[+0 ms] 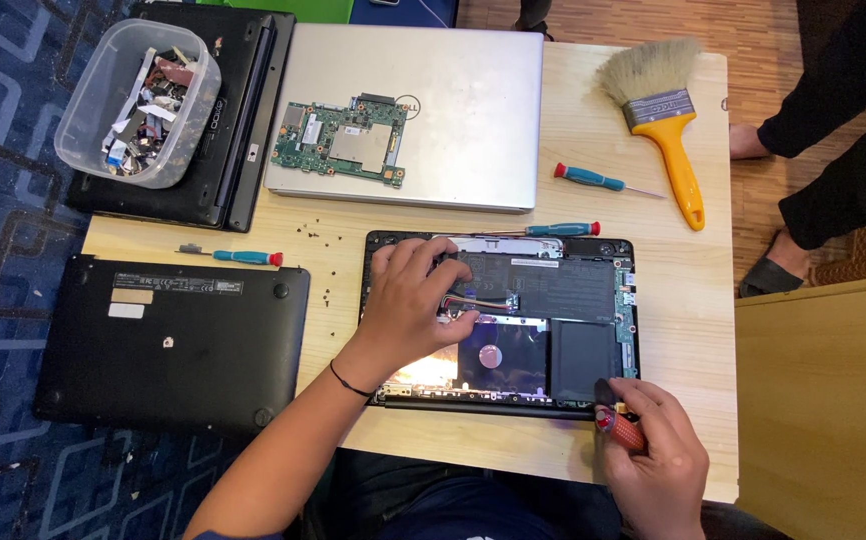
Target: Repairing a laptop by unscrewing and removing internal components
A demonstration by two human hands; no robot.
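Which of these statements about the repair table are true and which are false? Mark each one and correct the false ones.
1. The left hand rests inside the opened laptop. True.
2. The right hand holds a paintbrush. False: it grips a red-handled screwdriver at the laptop's near edge; the yellow-handled brush lies untouched at the far right of the table.
3. A green circuit board lies on the closed silver laptop. True.
4. The clear plastic tub is empty. False: it holds mixed small parts.
5. Three blue-handled screwdrivers lie loose on the table. True.
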